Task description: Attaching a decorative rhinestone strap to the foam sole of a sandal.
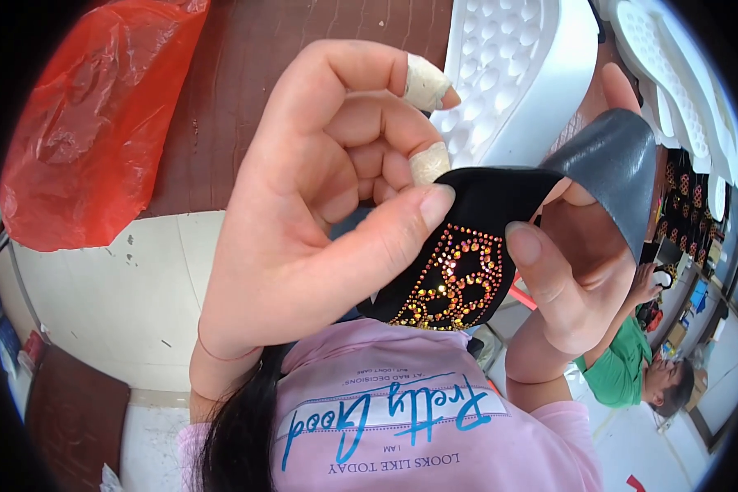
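A black shoe upper [500, 201] with orange and gold rhinestones in a looping pattern is held up between my hands. Its grey, smooth inner side [619, 168] curves round at the right. My left hand [295, 205] pinches the upper's left edge between the thumb and a taped finger, while the taped index finger curls above it, apart from the upper. With its thumb on the black face, my right hand [578, 283] grips the other side, its fingers partly hidden by the grey curve. Just beyond lies a white sole [549, 90] with a dimpled surface.
A red plastic bag [98, 131] lies on the left of the brown tabletop [230, 90]. Several white soles [672, 74] and patterned black pieces [685, 193] are at the right. A person in green [619, 369] is farther right. A brown board-like surface [74, 410] stands lower left.
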Motion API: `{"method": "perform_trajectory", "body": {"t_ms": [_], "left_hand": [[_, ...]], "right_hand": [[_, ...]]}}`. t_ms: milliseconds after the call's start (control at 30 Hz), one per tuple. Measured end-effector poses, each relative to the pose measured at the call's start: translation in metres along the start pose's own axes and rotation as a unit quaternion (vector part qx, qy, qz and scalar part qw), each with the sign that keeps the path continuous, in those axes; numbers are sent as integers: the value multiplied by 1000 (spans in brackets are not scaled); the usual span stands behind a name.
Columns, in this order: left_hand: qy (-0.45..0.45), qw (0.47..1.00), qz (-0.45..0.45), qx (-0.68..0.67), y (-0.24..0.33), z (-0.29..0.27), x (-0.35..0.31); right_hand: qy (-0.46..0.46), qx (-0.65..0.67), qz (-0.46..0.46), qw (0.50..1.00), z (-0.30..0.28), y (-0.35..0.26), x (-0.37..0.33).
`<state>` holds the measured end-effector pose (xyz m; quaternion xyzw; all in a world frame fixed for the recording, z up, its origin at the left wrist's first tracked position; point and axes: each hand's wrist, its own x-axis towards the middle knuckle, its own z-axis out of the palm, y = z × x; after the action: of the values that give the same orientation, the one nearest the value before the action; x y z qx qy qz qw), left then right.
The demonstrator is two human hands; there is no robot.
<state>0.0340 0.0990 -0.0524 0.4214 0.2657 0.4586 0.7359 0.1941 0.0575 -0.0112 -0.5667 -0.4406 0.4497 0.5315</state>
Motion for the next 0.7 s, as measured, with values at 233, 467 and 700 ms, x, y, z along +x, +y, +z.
{"method": "perform_trajectory", "body": {"t_ms": [233,467,700], "left_hand": [[-4,999,-9,36,11,4,5],[-16,992,-19,120,15,5,9],[29,990,16,140,13,5,12]], "right_hand": [[-18,-189,-159,969,-16,-4,20],[42,-181,-254,949,-13,-9,44],[-13,-196,-247,949,-12,-11,59]]}}
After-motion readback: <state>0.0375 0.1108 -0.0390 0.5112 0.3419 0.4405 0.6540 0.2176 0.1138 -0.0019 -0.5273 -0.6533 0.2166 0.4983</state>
